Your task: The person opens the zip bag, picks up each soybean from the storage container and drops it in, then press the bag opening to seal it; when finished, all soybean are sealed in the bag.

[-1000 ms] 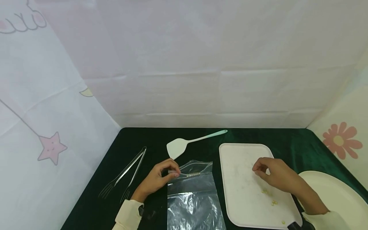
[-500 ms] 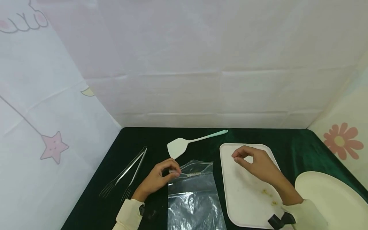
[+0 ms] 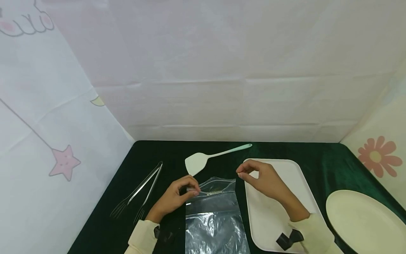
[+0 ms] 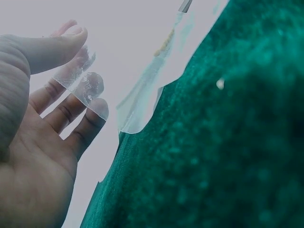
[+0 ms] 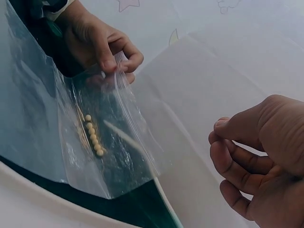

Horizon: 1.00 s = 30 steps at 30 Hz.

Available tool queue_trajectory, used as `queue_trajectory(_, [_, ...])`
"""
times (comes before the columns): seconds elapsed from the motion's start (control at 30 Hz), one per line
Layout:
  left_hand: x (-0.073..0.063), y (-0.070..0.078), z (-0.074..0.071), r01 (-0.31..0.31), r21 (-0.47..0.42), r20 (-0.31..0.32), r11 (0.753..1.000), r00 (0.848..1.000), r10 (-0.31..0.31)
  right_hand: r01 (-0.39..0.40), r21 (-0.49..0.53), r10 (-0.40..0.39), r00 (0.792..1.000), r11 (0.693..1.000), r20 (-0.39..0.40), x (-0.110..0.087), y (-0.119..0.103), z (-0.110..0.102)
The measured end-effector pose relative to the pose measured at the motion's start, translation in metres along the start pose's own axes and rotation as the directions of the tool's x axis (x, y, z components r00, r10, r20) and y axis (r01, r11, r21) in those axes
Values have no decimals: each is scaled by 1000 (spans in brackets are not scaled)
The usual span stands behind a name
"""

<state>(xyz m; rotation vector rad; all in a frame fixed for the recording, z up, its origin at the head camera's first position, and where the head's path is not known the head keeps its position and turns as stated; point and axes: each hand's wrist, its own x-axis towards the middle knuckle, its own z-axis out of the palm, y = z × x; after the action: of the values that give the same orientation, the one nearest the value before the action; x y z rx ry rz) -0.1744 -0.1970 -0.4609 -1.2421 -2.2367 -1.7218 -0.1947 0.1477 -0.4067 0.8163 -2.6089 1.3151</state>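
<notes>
My left hand point(image 3: 177, 194) pinches the upper left edge of a clear zip bag point(image 3: 214, 222) between thumb and fingers. The bag lies flat, its mouth end away from me. Through the plastic, a row of several pale yellow beans point(image 5: 95, 137) shows below the zip strip. My right hand point(image 3: 263, 180) hovers over the left edge of a white tray point(image 3: 285, 165), right of the bag's mouth and apart from it. Its thumb and forefinger tips meet. Whether a bean sits between them is hidden. The right forearm covers part of the tray.
Left of the bag lie metal tongs point(image 3: 139, 190). Behind it is a turner point(image 3: 196, 163) with a white blade and mint handle. A cream oval plate point(image 3: 364, 218) stands right of the tray. Everything rests on a dark green cloth point(image 3: 320, 158) with pale fabric walls around.
My right hand has moved left across the tray towards the bag's mouth, thumb and forefinger kept together. The beans seen earlier on the tray are now behind the forearm. My left hand stays put.
</notes>
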Motion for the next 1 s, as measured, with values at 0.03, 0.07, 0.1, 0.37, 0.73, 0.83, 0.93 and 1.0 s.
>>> queue_trajectory(0.03, [0,0,0,0,1,0,1000,1000,0,6,7,-6,1000,1000,4,1,-1,2])
queue_trajectory(0.07, [0,0,0,0,2,0,1000,1000,0,10,13,-10,1000,1000,7,2,-2,4])
queue_trajectory(0.1, [0,0,0,-1,4,1,1000,1000,1,14,20,-14,1000,1000,9,3,-2,5])
queue_trajectory(0.37, [-2,-8,1,-8,-9,-2,1000,1000,8,34,53,-35,999,998,14,9,-7,14])
queue_trajectory(0.73, [-3,-9,0,-11,0,3,1000,1000,11,22,91,-23,1000,996,9,9,-9,19])
queue_trajectory(0.83, [-1,-5,0,-13,1,4,1000,1000,13,34,89,-36,999,995,13,10,-10,26])
queue_trajectory(0.93, [0,-2,0,-6,-1,6,1000,1000,6,58,68,-59,998,996,12,10,-9,32])
queue_trajectory(1.0, [0,-1,0,0,0,5,1000,1000,0,71,53,-72,997,996,15,11,-9,35])
